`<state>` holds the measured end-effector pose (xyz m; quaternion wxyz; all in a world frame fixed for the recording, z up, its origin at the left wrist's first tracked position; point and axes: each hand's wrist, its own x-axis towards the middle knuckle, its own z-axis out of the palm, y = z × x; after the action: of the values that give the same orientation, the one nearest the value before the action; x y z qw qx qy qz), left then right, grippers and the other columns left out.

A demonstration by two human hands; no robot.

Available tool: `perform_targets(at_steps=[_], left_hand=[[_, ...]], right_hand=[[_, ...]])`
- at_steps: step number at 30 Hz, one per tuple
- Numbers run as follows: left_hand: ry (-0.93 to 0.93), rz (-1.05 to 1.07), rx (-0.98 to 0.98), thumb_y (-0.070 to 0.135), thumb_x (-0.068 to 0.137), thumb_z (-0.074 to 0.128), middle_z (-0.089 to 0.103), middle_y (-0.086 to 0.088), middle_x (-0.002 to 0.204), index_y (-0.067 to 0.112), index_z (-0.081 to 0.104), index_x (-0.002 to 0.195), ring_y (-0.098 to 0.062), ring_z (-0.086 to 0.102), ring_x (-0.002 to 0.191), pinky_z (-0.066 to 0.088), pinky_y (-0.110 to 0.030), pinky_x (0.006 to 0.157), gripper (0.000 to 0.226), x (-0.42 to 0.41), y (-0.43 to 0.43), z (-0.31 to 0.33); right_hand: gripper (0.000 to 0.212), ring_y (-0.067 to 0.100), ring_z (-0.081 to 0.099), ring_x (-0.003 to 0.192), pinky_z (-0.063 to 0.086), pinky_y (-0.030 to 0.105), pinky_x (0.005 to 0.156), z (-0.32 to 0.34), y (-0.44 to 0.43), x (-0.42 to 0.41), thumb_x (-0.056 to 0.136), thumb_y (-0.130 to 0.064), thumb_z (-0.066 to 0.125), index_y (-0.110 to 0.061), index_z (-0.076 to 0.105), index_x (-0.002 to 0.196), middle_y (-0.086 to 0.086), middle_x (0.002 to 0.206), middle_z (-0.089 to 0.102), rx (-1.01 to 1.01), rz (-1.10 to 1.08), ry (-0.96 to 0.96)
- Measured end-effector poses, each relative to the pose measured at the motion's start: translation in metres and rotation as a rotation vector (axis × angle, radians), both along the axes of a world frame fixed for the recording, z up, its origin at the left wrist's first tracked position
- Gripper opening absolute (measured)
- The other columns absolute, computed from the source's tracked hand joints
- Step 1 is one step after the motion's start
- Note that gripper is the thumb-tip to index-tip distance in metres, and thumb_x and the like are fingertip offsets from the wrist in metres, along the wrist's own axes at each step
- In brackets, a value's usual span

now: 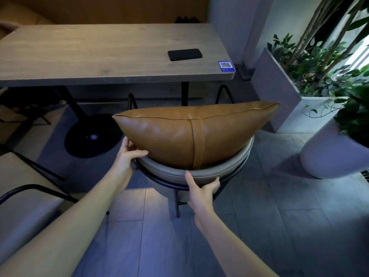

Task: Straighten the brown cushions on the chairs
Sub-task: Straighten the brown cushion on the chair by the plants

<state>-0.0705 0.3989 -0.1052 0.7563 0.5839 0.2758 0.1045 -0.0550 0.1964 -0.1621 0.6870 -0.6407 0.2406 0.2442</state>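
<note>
Both hands curl fingers around the chair [199,172] rim, left hand [127,156], right hand [201,188]; next I'd level the tilted cushion [169,136] gently.

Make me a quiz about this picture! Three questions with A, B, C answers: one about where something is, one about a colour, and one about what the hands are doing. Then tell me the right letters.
1. Where is the black phone?
A. on the wooden table
B. on the floor
C. on the cushion

2. What colour is the cushion?
A. green
B. brown
C. white

3. What is the left hand doing?
A. holding the phone
B. hanging in the air, touching nothing
C. resting on the chair's rim beside the cushion's lower left edge

Answers:
1 A, the phone lies flat on the tabletop near the blue QR sticker.
2 B, its leather-like cover is tan brown.
3 C, its thumb lies along the grey chair back, while the right hand grips the rim too.
</note>
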Motion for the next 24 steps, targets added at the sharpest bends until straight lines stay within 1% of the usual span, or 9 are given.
perform_targets(at_steps=[3, 5, 6, 9, 12, 14, 16, 19, 24], left_hand=[[0.015, -0.007, 0.102, 0.030, 0.058, 0.095, 0.055, 0.011, 0.143, 0.036, 0.034, 0.149, -0.015, 0.053, 0.129, 0.046, -0.047, 0.103, 0.110, -0.005, -0.012, -0.008], [0.058, 0.034, 0.198, 0.052, 0.052, 0.097, 0.037, 0.011, 0.159, 0.046, 0.019, 0.155, -0.014, 0.040, 0.142, 0.033, -0.047, 0.118, 0.129, -0.006, -0.025, -0.011], [0.069, 0.060, 0.220, 0.054, 0.053, 0.096, 0.029, 0.011, 0.163, 0.049, 0.012, 0.156, -0.013, 0.034, 0.145, 0.027, -0.043, 0.120, 0.133, -0.007, -0.034, -0.011], [0.025, 0.122, 0.207, 0.045, 0.065, 0.092, 0.025, 0.015, 0.163, 0.050, 0.000, 0.156, -0.008, 0.035, 0.138, 0.026, -0.035, 0.118, 0.131, -0.003, -0.056, -0.012], [0.026, 0.170, 0.163, 0.069, 0.044, 0.091, 0.025, 0.016, 0.163, 0.053, -0.001, 0.155, -0.008, 0.037, 0.137, 0.028, -0.040, 0.119, 0.145, 0.005, -0.062, -0.012], [0.032, 0.210, 0.100, 0.076, 0.037, 0.089, 0.025, 0.018, 0.163, 0.055, 0.001, 0.155, -0.008, 0.038, 0.139, 0.029, -0.046, 0.121, 0.148, 0.010, -0.059, -0.014], [0.012, 0.233, 0.062, 0.077, 0.037, 0.089, 0.027, 0.019, 0.162, 0.056, 0.006, 0.154, -0.009, 0.038, 0.140, 0.029, -0.050, 0.121, 0.145, 0.015, -0.057, -0.015], [-0.019, 0.239, 0.041, 0.075, 0.038, 0.089, 0.032, 0.020, 0.159, 0.054, 0.009, 0.154, -0.009, 0.041, 0.138, 0.030, -0.048, 0.121, 0.142, 0.023, -0.050, -0.015], [-0.018, 0.259, 0.028, 0.067, 0.049, 0.088, 0.039, 0.021, 0.155, 0.050, 0.011, 0.156, -0.008, 0.044, 0.137, 0.030, -0.044, 0.121, 0.133, 0.034, -0.028, -0.014]], right_hand=[[0.087, 0.028, 0.055, 0.123, 0.053, 0.053, 0.100, 0.002, -0.035, 0.010, 0.087, -0.045, 0.079, -0.029, 0.025, 0.153, 0.001, 0.142, 0.051, -0.047, -0.008, -0.024], [0.088, 0.035, 0.060, 0.122, 0.060, 0.047, 0.083, 0.007, -0.059, 0.026, 0.086, -0.046, 0.080, -0.037, 0.024, 0.153, 0.006, 0.150, 0.049, -0.048, -0.039, -0.005], [0.094, 0.039, 0.061, 0.122, 0.061, 0.048, 0.082, 0.009, -0.068, 0.035, 0.085, -0.046, 0.081, -0.041, 0.019, 0.156, 0.008, 0.156, 0.044, -0.034, -0.041, 0.013], [0.110, 0.049, 0.059, 0.125, 0.061, 0.055, 0.091, 0.023, -0.081, 0.058, 0.085, -0.042, 0.083, -0.047, 0.003, 0.161, 0.008, 0.167, 0.030, 0.039, 0.003, 0.070], [0.120, 0.046, 0.042, 0.143, 0.063, 0.055, 0.086, 0.028, -0.072, 0.067, 0.082, -0.039, 0.086, -0.048, -0.004, 0.161, -0.001, 0.171, 0.023, 0.032, 0.063, 0.076], [0.120, 0.039, 0.033, 0.150, 0.059, 0.059, 0.093, 0.028, -0.063, 0.067, 0.088, -0.030, 0.082, -0.044, -0.012, 0.162, -0.003, 0.170, 0.022, -0.014, 0.061, 0.049], [0.117, 0.036, 0.034, 0.149, 0.056, 0.062, 0.097, 0.026, -0.057, 0.069, 0.091, -0.024, 0.079, -0.042, -0.013, 0.162, -0.004, 0.169, 0.025, -0.022, 0.052, 0.026], [0.115, 0.035, 0.035, 0.148, 0.055, 0.064, 0.097, 0.025, -0.050, 0.074, 0.093, -0.021, 0.077, -0.040, -0.014, 0.162, -0.003, 0.167, 0.027, -0.002, 0.049, 0.017], [0.119, 0.034, 0.032, 0.150, 0.050, 0.065, 0.102, 0.022, -0.027, 0.075, 0.094, -0.020, 0.076, -0.042, -0.022, 0.158, -0.005, 0.171, 0.017, 0.020, 0.049, 0.016]])
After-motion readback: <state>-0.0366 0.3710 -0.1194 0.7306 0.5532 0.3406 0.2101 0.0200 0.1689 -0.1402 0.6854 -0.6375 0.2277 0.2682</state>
